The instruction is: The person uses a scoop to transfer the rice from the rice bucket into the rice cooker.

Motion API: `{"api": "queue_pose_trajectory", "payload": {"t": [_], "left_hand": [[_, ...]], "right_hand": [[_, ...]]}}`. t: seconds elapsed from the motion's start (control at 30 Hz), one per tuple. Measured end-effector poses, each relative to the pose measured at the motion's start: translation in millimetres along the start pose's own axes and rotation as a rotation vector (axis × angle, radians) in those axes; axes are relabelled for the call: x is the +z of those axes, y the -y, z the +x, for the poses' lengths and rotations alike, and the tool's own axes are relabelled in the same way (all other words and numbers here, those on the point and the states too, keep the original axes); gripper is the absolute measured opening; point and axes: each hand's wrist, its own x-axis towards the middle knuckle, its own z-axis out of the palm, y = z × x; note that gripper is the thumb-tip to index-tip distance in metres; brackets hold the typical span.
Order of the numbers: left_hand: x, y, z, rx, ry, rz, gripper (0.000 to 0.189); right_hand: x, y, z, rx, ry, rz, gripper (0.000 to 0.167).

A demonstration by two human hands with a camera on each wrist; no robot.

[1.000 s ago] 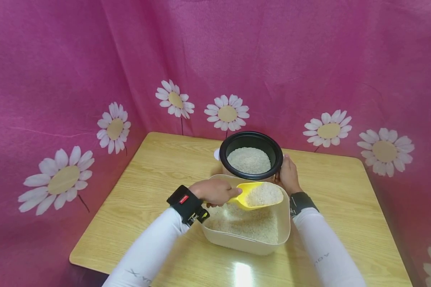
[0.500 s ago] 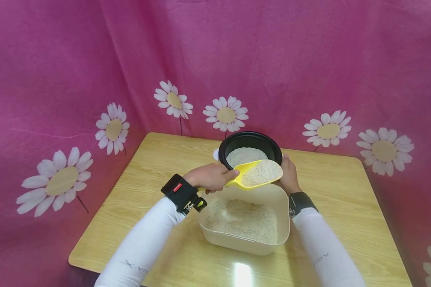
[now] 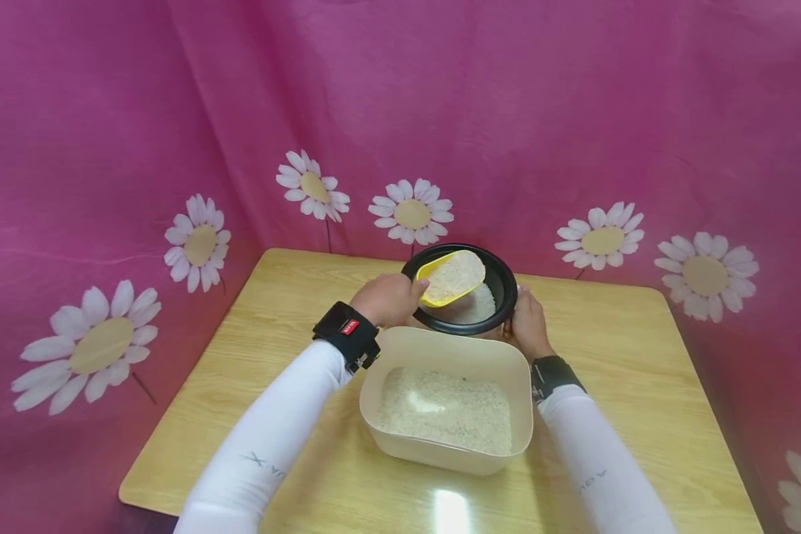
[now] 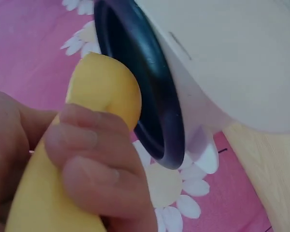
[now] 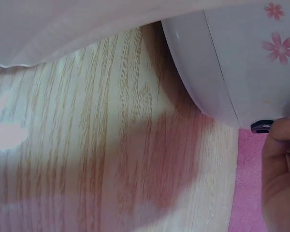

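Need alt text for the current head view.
A person's left hand holds a yellow scoop loaded with rice over a black-rimmed pot with rice inside, while the right hand holds the pot's side. In front, a cream tub of rice stands on a wooden table; behind hangs a pink cloth with white daisies.

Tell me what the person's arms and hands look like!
The person wears white sleeves with grey letters and black wristbands. The left wristband has a red tag with pale writing on it. The left hand and right hand are bare, with no gloves.
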Motion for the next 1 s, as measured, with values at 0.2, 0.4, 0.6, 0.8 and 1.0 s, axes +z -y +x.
{"api": "queue_pose_trajectory", "payload": {"t": [0.2, 0.4, 0.6, 0.8, 1.0], "left_hand": [[6.0, -2.4, 7.0, -0.011, -0.066, 0.106, 0.057], [7.5, -4.7, 10.8, -0.044, -0.104, 0.158, 0.059], [11.2, -6.0, 12.8, -0.048, -0.158, 0.224, 0.061], [14.5, -3.8, 16.7, -0.027, -0.208, 0.249, 0.062], [14.8, -2.0, 17.7, 0.01, -0.313, 0.343, 0.056]], "right_hand": [[2.6, 0.3, 2.3, 0.017, 0.004, 0.029, 0.045], [3.0, 5.7, -0.8, -0.002, 0.01, -0.025, 0.041], [1.3, 6.1, -2.0, -0.014, 0.018, -0.051, 0.041], [-2.1, 4.0, -2.8, -0.015, 0.035, -0.069, 0.041], [-3.1, -0.7, 0.5, 0.007, 0.031, -0.037, 0.042]]}}
